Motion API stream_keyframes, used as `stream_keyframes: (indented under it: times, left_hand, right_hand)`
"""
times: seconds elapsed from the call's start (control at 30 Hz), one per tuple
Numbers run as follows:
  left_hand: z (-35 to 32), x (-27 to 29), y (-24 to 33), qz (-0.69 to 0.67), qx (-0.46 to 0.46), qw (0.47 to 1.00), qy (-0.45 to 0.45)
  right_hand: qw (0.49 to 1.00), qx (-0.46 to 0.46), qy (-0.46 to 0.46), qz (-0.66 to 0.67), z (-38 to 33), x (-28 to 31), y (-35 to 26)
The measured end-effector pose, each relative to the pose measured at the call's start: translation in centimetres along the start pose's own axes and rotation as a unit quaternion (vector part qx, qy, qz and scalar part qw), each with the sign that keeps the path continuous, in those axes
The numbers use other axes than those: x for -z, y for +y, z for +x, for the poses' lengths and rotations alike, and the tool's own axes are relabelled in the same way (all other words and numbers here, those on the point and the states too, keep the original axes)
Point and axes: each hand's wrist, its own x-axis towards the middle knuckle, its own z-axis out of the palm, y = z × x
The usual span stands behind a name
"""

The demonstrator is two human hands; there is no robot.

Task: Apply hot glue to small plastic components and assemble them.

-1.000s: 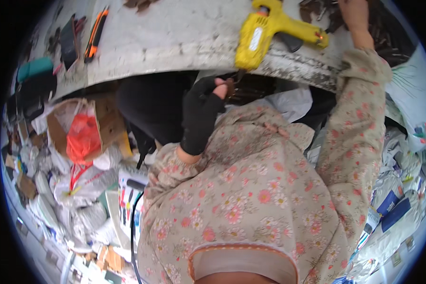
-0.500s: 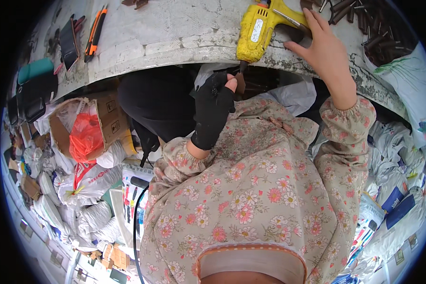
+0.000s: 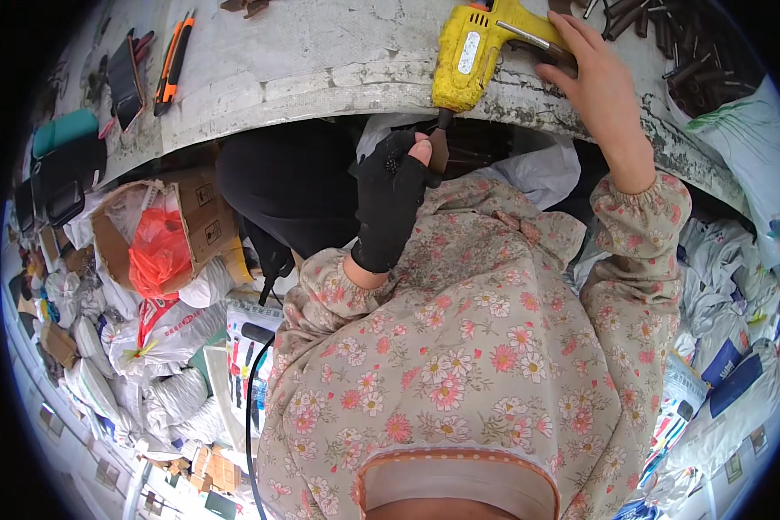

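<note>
A yellow glue gun [image 3: 464, 68] lies at the near edge of the worktable, its dark nozzle pointing down over the edge toward me. My left hand [image 3: 392, 182], in a black fingerless glove, pinches a small brown flat piece [image 3: 439, 151] right by the nozzle. I cannot tell whether the nozzle touches it. My bare right hand [image 3: 602, 91] is at the gun's handle end, with fingers on one side and the thumb on the other side of the metal lever [image 3: 533, 39].
Dark brown tubes [image 3: 698, 65] are heaped at the far right beside a white plastic bag [image 3: 750, 156]. Orange-and-black cutters [image 3: 174, 65] lie at the left of the table. A cardboard box [image 3: 201, 217] with a red bag stands left of my knee. A black cable [image 3: 250, 407] hangs at my left.
The glue gun has shifted slightly. My right thumb has drawn in toward the lever. More of the brown piece shows by the nozzle, and my left hand has barely moved.
</note>
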Motion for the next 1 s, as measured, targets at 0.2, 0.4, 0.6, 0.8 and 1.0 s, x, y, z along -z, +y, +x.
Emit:
stream_keyframes:
  times: [0.2, 0.4, 0.6, 0.8, 1.0]
  left_hand:
    - [0.0, 0.7, -0.4, 0.092, -0.087, 0.991, 0.052]
    - [1.2, 0.6, 0.6, -0.385, 0.194, 0.902, 0.032]
    - [0.2, -0.2, 2.8, -0.355, 0.212, 0.910, 0.000]
    - [-0.7, 0.3, 3.1, -0.104, 0.048, 0.993, 0.042]
    - [-1.5, -0.3, 2.0, 0.071, -0.059, 0.995, 0.042]
  right_hand:
    - [0.959, 0.036, -0.058, 0.275, -3.8, 2.1, -4.6]
    - [0.838, -0.060, -0.291, 0.458, -6.4, 5.9, -8.0]
    - [0.870, 0.009, -0.236, 0.433, -6.2, 5.8, -8.3]
    - [0.892, 0.023, -0.271, 0.360, -5.1, 8.0, -9.2]
    - [0.905, 0.033, -0.284, 0.314, -5.0, 7.8, -10.7]
